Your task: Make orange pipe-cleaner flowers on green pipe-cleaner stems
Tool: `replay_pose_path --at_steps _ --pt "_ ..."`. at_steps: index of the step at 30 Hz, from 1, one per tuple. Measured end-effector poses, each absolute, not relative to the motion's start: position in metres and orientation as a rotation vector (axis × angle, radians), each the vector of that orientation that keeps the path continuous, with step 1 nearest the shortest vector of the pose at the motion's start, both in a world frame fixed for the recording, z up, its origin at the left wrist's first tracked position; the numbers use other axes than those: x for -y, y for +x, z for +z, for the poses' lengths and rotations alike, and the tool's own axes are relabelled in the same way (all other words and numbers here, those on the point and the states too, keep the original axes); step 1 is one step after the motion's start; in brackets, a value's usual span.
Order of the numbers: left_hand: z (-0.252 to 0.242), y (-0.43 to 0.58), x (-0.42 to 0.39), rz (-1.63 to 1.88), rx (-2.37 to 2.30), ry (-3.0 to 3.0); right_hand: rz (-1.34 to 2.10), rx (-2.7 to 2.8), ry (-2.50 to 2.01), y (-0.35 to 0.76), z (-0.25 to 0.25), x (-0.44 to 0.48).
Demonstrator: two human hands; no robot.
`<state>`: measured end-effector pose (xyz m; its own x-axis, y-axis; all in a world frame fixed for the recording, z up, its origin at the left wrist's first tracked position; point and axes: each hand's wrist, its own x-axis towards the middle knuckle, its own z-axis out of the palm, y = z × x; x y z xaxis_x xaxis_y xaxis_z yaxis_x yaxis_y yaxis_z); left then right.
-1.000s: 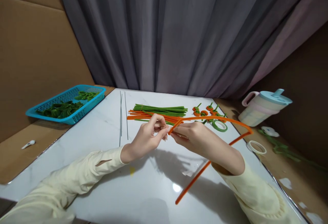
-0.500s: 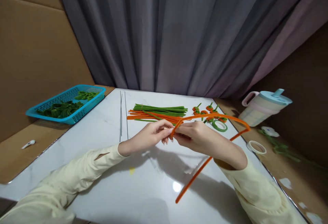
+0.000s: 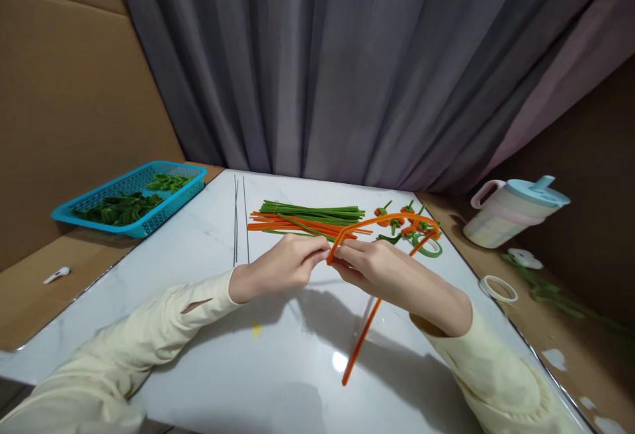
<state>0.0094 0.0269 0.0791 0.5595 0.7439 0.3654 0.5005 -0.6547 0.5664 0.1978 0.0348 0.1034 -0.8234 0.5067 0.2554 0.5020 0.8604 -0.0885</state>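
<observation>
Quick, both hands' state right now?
Left hand: closed, at the orange pipe cleaner; can't tell if gripping.
Right hand: closed, holding the orange pipe cleaner.

A small craft corner, perhaps in a home: a marble-patterned desk stands between cardboard walls before a grey curtain, carrying piled fuzzy stems, green tape and small orange-and-green pieces; a lidded drinking cup sits at the side.

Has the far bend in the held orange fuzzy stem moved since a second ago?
Yes, left: the bend went from right of the round green tape roll to its upper edge in view.
</observation>
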Motion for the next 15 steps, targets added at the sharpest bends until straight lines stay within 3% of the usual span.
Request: replay_pose_path --at_steps 8,15 --pt "0.0771 0.0090 -0.0263 0.752 -0.980 2.396 0.011 2.767 -0.842 0.1997 0.1037 -0.0353" --pt "0.0798 0.0101 -0.0261 0.733 -1.026 2.388 -0.385 2.812 -0.959 0.1930 0.0977 -0.0292"
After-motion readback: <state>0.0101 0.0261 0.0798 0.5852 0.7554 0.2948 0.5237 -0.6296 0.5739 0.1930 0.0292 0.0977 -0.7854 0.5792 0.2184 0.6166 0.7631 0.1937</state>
